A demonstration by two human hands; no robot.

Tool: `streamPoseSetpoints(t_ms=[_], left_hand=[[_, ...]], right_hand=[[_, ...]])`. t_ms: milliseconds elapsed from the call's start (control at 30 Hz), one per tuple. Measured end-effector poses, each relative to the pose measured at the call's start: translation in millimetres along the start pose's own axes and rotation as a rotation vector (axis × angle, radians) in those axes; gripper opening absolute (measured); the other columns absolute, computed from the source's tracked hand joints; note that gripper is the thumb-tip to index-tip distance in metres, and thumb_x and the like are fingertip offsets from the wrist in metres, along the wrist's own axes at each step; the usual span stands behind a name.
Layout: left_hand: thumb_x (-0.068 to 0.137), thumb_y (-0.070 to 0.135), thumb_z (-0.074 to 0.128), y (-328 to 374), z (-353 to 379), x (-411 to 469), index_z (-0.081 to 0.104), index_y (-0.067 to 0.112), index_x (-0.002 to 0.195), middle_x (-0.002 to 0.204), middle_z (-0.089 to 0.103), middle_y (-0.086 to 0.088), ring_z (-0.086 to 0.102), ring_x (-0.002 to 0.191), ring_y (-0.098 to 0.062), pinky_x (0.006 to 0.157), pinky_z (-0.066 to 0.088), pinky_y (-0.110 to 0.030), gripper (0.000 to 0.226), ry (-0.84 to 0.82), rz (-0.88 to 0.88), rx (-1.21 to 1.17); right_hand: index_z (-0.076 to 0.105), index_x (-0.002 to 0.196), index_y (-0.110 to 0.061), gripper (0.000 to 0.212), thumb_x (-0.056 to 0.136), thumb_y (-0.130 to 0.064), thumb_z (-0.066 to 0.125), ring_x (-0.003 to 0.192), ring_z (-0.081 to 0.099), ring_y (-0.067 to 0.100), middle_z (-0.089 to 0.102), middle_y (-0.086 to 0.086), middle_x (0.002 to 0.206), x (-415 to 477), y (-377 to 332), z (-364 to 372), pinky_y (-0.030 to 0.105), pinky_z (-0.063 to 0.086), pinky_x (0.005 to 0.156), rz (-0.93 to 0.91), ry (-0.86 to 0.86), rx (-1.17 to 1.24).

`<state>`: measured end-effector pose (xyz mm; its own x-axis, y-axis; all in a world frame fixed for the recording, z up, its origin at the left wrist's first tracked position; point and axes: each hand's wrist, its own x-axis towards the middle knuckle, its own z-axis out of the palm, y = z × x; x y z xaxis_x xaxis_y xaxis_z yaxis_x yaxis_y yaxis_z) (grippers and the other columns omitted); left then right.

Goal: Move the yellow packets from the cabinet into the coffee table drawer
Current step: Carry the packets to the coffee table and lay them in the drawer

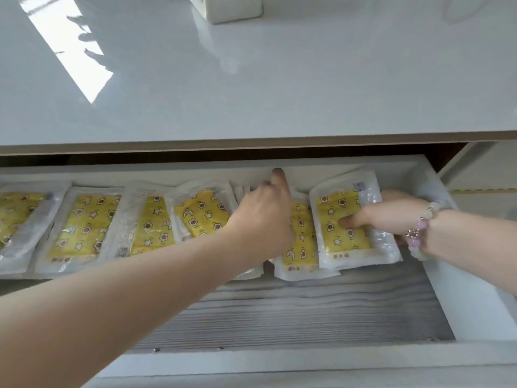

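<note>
Placing is in hand: clear-wrapped yellow star-printed packets [84, 222] line the back of the open white drawer [307, 312] under the glossy white surface [251, 93]. The right grip [391, 214] pinches the rightmost packet [344, 242], thumb on top; next it likely needs laying flat and releasing. The left grip [263, 217] hides its own fingers, so I cannot tell whether it holds anything. The row is cut off at the left.

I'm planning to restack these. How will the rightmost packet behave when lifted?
Probably floppy: the packet is a thin pouch with crinkled clear edges. Likely slippery, given its glossy wrap. Seemingly light: the right hand pinches it alone.
</note>
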<state>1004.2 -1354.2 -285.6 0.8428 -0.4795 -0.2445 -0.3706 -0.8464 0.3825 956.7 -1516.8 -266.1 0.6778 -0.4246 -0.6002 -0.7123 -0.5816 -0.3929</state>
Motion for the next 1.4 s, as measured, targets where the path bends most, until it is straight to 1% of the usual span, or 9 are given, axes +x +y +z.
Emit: streamPoseSetpoints(t_ms=[233, 367, 500, 700, 833, 933, 1167, 1267, 1400], left_hand=[[0.092, 0.004, 0.05, 1, 10, -5, 0.036, 0.013, 0.133, 0.134, 0.023, -0.012, 0.055, 0.096, -0.027, 0.067, 0.045, -0.028, 0.044, -0.063, 0.111, 0.321], [0.093, 0.008, 0.045, 9, 16, -8, 0.028, 0.004, 0.139, 0.143, 0.011, -0.018, 0.043, 0.114, -0.032, 0.079, 0.044, -0.033, 0.05, -0.153, 0.159, 0.534], [0.096, 0.057, 0.028, 9, 23, -7, 0.011, -0.001, 0.148, 0.155, -0.009, -0.013, 0.01, 0.14, -0.04, 0.111, 0.027, -0.047, 0.079, -0.218, 0.202, 0.647], [0.09, 0.069, 0.016, 2, 22, -5, 0.004, -0.004, 0.148, 0.157, -0.002, -0.019, -0.01, 0.143, -0.036, 0.114, 0.007, -0.051, 0.094, -0.19, 0.29, 0.977], [0.093, 0.065, 0.015, -5, 15, -9, 0.009, -0.007, 0.147, 0.154, 0.005, -0.021, -0.002, 0.142, -0.031, 0.111, 0.014, -0.044, 0.09, -0.171, 0.289, 1.068], [0.095, 0.059, 0.027, -6, 10, -13, 0.01, -0.004, 0.147, 0.151, 0.009, -0.018, 0.011, 0.136, -0.031, 0.107, 0.022, -0.039, 0.083, -0.104, 0.398, 0.981], [0.087, 0.057, 0.049, 17, 19, 7, 0.012, 0.022, 0.15, 0.146, 0.022, -0.003, 0.039, 0.117, -0.03, 0.093, 0.044, -0.042, 0.081, -0.294, 0.764, 0.824], [0.085, 0.045, 0.053, 21, 22, 9, 0.015, 0.022, 0.149, 0.148, 0.024, -0.005, 0.044, 0.11, -0.03, 0.08, 0.051, -0.039, 0.078, -0.332, 0.743, 0.835], [0.088, 0.045, 0.049, 17, 21, 11, 0.027, 0.016, 0.145, 0.142, 0.032, -0.005, 0.047, 0.108, -0.031, 0.06, 0.039, -0.032, 0.068, -0.257, 0.759, 0.853]], right_hand=[[0.067, 0.107, -0.004, 0.039, 0.079, -0.031, 0.074, 0.097, 0.066, 0.025, 0.069, 0.011, 0.106, 5, 18, 1, 0.033, 0.052, 0.089, 0.003, -0.017, 0.022], [0.064, 0.108, -0.003, 0.043, 0.079, -0.034, 0.073, 0.094, 0.067, 0.025, 0.068, 0.011, 0.105, 14, 26, 3, 0.035, 0.054, 0.087, 0.03, -0.025, 0.016], [0.066, 0.104, -0.006, 0.039, 0.077, -0.033, 0.075, 0.091, 0.068, 0.024, 0.069, 0.009, 0.103, 19, 29, 5, 0.036, 0.055, 0.086, 0.007, -0.049, 0.079], [0.068, 0.105, -0.005, 0.034, 0.08, -0.028, 0.074, 0.094, 0.066, 0.025, 0.07, 0.01, 0.105, 25, 23, 4, 0.035, 0.053, 0.087, -0.06, -0.057, 0.08], [0.062, 0.111, -0.005, 0.044, 0.08, -0.034, 0.073, 0.089, 0.065, 0.021, 0.065, 0.007, 0.108, 17, 19, -10, 0.024, 0.052, 0.061, -0.061, -0.072, 0.05], [0.057, 0.103, -0.007, 0.039, 0.082, -0.036, 0.071, 0.037, 0.054, 0.004, 0.056, 0.003, 0.093, 1, 20, -27, 0.015, 0.029, 0.027, -0.013, -0.094, 0.004], [0.061, 0.115, -0.005, 0.045, 0.079, -0.03, 0.073, 0.019, 0.04, -0.001, 0.064, 0.01, 0.116, -11, 33, -51, 0.01, 0.023, 0.021, -0.053, -0.105, 0.095], [0.065, 0.1, -0.008, 0.037, 0.072, -0.029, 0.076, 0.035, 0.055, -0.002, 0.068, 0.005, 0.1, -12, 32, -48, 0.012, 0.043, 0.036, -0.053, -0.112, 0.201], [0.066, 0.091, -0.011, 0.015, 0.081, -0.021, 0.072, 0.042, 0.06, 0.0, 0.07, 0.003, 0.088, -15, 33, -42, 0.009, 0.032, 0.027, -0.067, -0.146, 0.309]])
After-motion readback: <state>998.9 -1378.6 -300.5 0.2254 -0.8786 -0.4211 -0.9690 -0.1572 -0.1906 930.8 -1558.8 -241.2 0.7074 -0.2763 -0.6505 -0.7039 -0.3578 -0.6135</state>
